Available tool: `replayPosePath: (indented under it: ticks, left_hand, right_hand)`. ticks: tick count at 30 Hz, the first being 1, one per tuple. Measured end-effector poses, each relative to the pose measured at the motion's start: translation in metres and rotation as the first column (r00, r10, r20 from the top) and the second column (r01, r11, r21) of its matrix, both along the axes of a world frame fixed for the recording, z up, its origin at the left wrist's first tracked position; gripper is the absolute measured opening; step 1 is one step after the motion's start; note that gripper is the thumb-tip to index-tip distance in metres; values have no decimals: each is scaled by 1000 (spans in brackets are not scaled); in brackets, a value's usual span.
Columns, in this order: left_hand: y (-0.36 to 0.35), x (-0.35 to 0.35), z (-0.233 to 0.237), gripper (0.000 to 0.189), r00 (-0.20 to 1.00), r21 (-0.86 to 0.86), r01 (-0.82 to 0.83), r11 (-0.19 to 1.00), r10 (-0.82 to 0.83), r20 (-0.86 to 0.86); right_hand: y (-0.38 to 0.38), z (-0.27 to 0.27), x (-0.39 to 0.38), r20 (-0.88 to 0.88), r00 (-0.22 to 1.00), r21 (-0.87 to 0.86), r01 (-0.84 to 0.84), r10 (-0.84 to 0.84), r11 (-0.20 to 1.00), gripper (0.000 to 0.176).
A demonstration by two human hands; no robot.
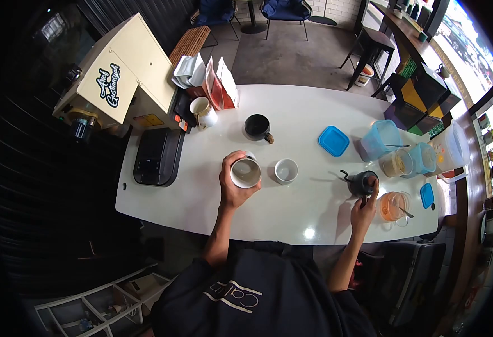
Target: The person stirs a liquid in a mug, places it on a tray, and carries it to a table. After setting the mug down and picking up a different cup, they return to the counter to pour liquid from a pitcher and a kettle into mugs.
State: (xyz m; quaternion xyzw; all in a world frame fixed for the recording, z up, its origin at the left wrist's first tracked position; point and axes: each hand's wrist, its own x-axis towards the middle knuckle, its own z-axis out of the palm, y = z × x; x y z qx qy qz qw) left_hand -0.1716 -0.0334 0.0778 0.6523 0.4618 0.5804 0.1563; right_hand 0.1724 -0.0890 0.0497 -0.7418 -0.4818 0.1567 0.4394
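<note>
My left hand (233,185) wraps round a pale cup (246,172), whose open mouth faces up at the camera. Just right of it stands a small white cup (286,171). Behind both is a black cup (256,127) with a brown handle. On the right, my right hand (364,212) grips the handle of a small dark gooseneck kettle (361,183), its thin spout pointing left. Close beside that hand sits a clear glass jug (393,205) of orange liquid, with a spoon in it.
A cream machine (112,84) and a black scale-like device (158,157) occupy the left, near a mug (203,112) and standing bags (220,87). Blue-tinted tubs (382,139) and a large clear container (451,147) line the right side. A blue lid (333,141) lies flat on the white table (297,104).
</note>
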Motion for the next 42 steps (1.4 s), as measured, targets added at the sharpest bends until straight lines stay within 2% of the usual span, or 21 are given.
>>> replayPosePath:
  ticks: [3, 8, 10, 16, 21, 23, 27, 29, 31, 33, 36, 37, 39, 41, 42]
  left_hand:
    - [2, 3, 10, 68, 999, 47, 23, 999, -21, -29]
    - [5, 9, 30, 70, 991, 116, 90, 989, -77, -108]
    - [5, 16, 37, 69, 987, 64, 142, 988, -146, 70]
    - [5, 23, 49, 68, 979, -9, 166, 986, -164, 124]
    - [-1, 28, 50, 67, 974, -41, 190, 981, -183, 130]
    - [-2, 29, 48, 67, 974, -47, 196, 979, -189, 129]
    - [-5, 29, 44, 68, 971, -47, 237, 970, -236, 23]
    - [-8, 27, 45, 67, 942, -141, 332, 933, -322, 90]
    - [-12, 26, 50, 67, 927, -177, 375, 910, -367, 72]
    - [-16, 25, 53, 66, 905, -215, 423, 880, -422, 55]
    - [-19, 32, 55, 66, 816, -257, 578, 774, -549, 180]
    - [-19, 36, 54, 66, 806, -254, 592, 765, -563, 182]
    - [-18, 47, 50, 65, 715, -258, 698, 669, -671, 195]
    - [-22, 61, 49, 63, 653, -326, 755, 569, -697, 295]
    - [-22, 69, 42, 64, 650, -332, 754, 566, -717, 254]
  right_hand:
    - [1, -4, 1, 110, 994, 61, -6, -1, 998, 82]
    - [0, -2, 1, 68, 998, 45, -9, 6, 999, 81]
    - [0, -1, 0, 28, 1000, 10, -2, 1, 1000, 79]
    - [1, -2, 0, 62, 998, -1, 16, -16, 1000, 79]
    - [2, -4, 0, 124, 992, 114, -12, -2, 993, 81]
    - [1, -4, 0, 123, 992, 110, -14, 0, 994, 81]
    - [2, -4, 0, 122, 992, 83, -8, -2, 997, 81]
    - [2, -3, 0, 123, 992, 90, -10, -1, 996, 81]
    - [1, -2, 0, 123, 992, 92, -4, -7, 996, 82]
    - [1, -3, 1, 51, 998, 117, -36, 30, 992, 82]
    - [-1, -3, 1, 53, 999, 95, -11, 6, 995, 83]
    - [-1, -3, 2, 45, 999, 59, -6, 4, 998, 83]
    - [-1, -4, 3, 27, 999, 23, 16, -17, 1000, 83]
    - [0, -5, 2, 49, 998, 146, -34, 27, 989, 83]
    - [1, -5, 2, 49, 999, 152, -27, 20, 988, 83]
